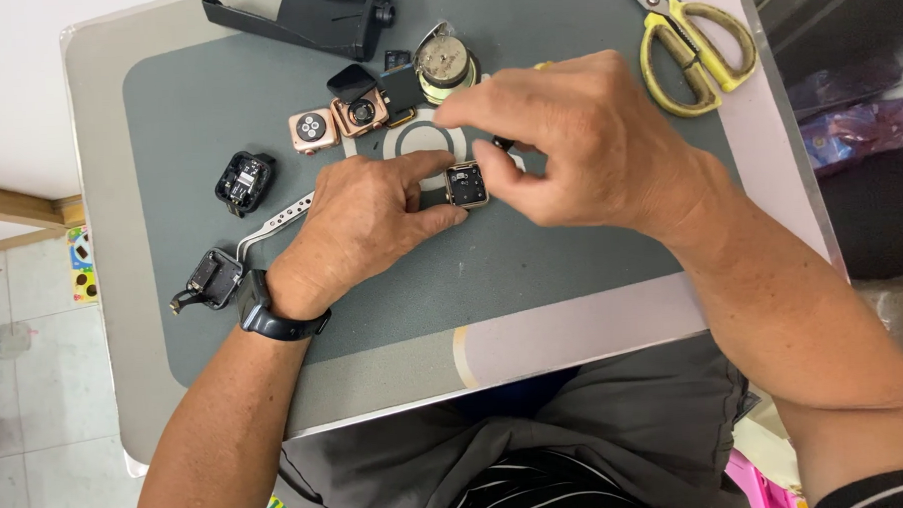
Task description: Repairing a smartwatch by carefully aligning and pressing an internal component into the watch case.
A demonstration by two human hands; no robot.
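Table [99, 196]: a small pale top with rounded corners, pulled in over my lap so the work sits right under my eyes; the tiled floor shows off its left edge.
Mat [273, 310]: grey pad covering most of the top; I judge it is there to stop small parts sliding or rolling off.
Scissors [694, 45]: yellow-handled, lying at the far right corner, well apart from my hands; out of the way.
Black holder [313, 18]: a dark angular piece at the far edge, behind the cluster of parts.
Left hand [355, 222]: resting heel-down on the mat for steadiness; forefinger and thumb pinch the small watch case from its left side; the other fingers are curled under; a dark band sits on that wrist.
Right hand [588, 144]: arched over the case from the right; thumb and fingertips drawn together just beside it, around a thin dark tool tip, I think; too small to be sure.
Loose watch parts [342, 118]: rose-gold cases and dark modules set beyond my left hand, near but clear of the work; two more black pieces lie at the mat's left.
Watch case [465, 184]: small, square, gold-rimmed, open side up, on the mat between both hands, near a round grey disc.
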